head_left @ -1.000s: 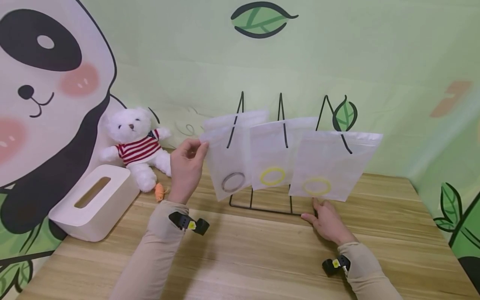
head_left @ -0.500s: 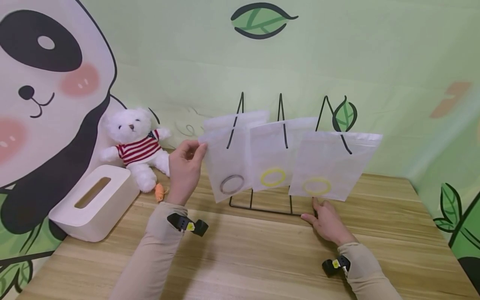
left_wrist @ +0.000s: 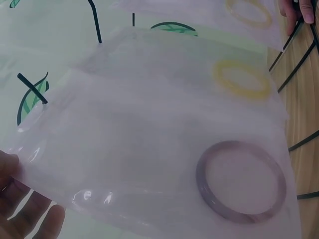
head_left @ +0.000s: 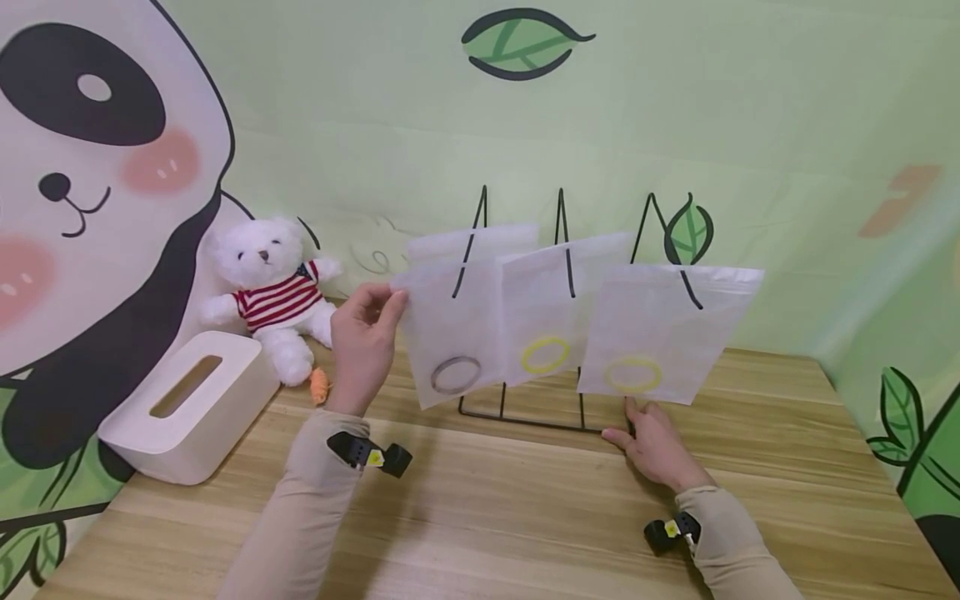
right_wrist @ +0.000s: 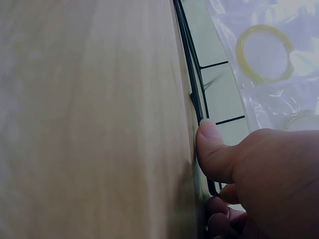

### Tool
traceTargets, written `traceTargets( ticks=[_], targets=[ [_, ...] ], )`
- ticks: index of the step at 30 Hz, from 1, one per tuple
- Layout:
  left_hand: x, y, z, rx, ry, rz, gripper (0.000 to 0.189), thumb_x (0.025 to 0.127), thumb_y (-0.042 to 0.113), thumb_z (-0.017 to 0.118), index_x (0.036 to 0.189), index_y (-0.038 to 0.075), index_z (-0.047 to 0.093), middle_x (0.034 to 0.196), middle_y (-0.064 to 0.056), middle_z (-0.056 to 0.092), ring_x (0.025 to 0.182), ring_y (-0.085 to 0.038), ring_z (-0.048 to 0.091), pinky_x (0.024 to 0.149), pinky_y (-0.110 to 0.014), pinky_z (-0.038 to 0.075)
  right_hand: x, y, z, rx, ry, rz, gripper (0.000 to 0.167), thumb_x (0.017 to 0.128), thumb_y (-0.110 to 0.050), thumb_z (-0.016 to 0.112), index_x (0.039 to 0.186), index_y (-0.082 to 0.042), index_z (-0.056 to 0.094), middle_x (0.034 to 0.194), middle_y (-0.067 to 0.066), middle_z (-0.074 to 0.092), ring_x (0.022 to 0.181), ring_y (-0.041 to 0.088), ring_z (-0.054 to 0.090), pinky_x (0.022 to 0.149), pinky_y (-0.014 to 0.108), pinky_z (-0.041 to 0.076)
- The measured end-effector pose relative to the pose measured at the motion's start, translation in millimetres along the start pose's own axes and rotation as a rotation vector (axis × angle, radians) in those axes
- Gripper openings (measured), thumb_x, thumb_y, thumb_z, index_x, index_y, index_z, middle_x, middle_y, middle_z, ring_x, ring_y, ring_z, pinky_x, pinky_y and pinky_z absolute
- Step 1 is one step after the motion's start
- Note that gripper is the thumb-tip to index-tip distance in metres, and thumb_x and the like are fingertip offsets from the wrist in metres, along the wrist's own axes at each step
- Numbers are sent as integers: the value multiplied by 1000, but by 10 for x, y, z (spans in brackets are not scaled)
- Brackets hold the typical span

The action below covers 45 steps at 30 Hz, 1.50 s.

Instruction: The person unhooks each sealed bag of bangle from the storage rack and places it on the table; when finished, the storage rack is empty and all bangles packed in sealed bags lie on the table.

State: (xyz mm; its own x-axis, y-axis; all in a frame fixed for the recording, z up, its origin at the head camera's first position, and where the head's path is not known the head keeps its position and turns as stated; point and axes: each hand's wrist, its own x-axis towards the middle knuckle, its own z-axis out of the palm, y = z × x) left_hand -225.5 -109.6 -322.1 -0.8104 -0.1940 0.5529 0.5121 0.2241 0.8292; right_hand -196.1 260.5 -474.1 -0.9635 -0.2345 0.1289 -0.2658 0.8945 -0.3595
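Note:
A black wire rack (head_left: 540, 423) with three upright prongs stands on the table, translucent plastic bags hanging from its hooks. My left hand (head_left: 365, 346) pinches the upper left corner of the left bag (head_left: 461, 321), between thumb and fingers. Low in that bag lies a greyish-purple bangle (left_wrist: 202, 179). A pale strip shows behind its top edge; I cannot tell if it is the same bag. The middle bag (head_left: 558, 292) and right bag (head_left: 667, 325) each contain a yellow bangle (right_wrist: 240, 52). My right hand (head_left: 660, 443) grips the rack's front right base corner.
At the left a white tissue box (head_left: 150, 417) stands on the wooden table (head_left: 480, 517). Behind it sits a white teddy bear (head_left: 273, 292) in a striped shirt, with a small orange object (head_left: 319, 386) beside it. A patterned green backdrop (head_left: 360, 125) rises behind.
My left hand has moved slightly left and down, drawing the left bag's corner along; its lower edge and bangle have shifted left. The right hand and rack have stayed still.

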Motion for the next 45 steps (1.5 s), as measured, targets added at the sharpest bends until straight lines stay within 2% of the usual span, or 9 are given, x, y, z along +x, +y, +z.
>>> traceTargets(
  ticks=[5, 7, 11, 14, 18, 28, 35, 45],
  targets=[
    [27, -211, -24, -27, -11, -22, 18, 95, 9, 63, 97, -8, 65, 93, -19, 66, 80, -11, 57, 72, -21, 46, 3, -4, -14, 9, -16, 15, 73, 95, -29, 63, 135, 24, 33, 89, 27, 55, 81, 31, 51, 77, 47, 45],
    [30, -237, -36, -38, -16, -24, 19, 95, 13, 64, 98, -6, 66, 93, -17, 66, 81, -12, 58, 72, -21, 47, 5, -9, -21, 14, -21, 22, 73, 96, -29, 62, 136, 24, 32, 89, 26, 54, 80, 30, 50, 76, 46, 45],
    [35, -245, -49, -46, -6, -3, 19, 94, 14, 65, 97, -6, 67, 91, -16, 66, 79, -11, 58, 71, -21, 47, 11, -16, -34, 22, -27, 37, 73, 96, -30, 62, 137, 23, 32, 88, 23, 53, 75, 25, 46, 71, 41, 44],
    [40, -239, -48, -35, 9, 6, 17, 94, 8, 64, 97, -9, 66, 91, -20, 66, 77, -9, 56, 70, -20, 46, 16, -13, -35, 17, -21, 41, 73, 96, -30, 62, 137, 23, 32, 87, 22, 52, 73, 24, 44, 69, 40, 43],
    [38, -228, -50, -34, 17, -3, 16, 94, 4, 62, 97, -12, 64, 91, -24, 64, 77, -7, 56, 71, -20, 45, 21, 1, -23, 2, -9, 37, 72, 95, -30, 62, 136, 23, 34, 90, 25, 53, 75, 26, 46, 71, 42, 44],
    [-2, -231, -99, -69, 6, -8, 21, 93, 15, 67, 95, -5, 67, 89, -15, 66, 80, -12, 59, 73, -23, 47, 12, 8, -8, -18, 14, 16, 71, 94, -29, 64, 134, 24, 36, 90, 27, 54, 77, 29, 49, 72, 44, 44],
    [-36, -252, -126, -71, -4, -27, 21, 94, 16, 66, 95, -5, 66, 90, -14, 65, 82, -14, 59, 75, -23, 48, 9, 14, -6, 0, -18, 40, 73, 95, -31, 62, 137, 22, 33, 89, 24, 53, 75, 26, 46, 70, 42, 44],
    [-62, -282, -163, -61, -11, -32, 21, 94, 16, 65, 96, -5, 66, 90, -14, 65, 82, -14, 60, 74, -22, 49, -5, 4, 13, -3, 13, 19, 71, 94, -29, 64, 134, 23, 36, 90, 26, 54, 77, 29, 49, 73, 46, 45]
  ],
)
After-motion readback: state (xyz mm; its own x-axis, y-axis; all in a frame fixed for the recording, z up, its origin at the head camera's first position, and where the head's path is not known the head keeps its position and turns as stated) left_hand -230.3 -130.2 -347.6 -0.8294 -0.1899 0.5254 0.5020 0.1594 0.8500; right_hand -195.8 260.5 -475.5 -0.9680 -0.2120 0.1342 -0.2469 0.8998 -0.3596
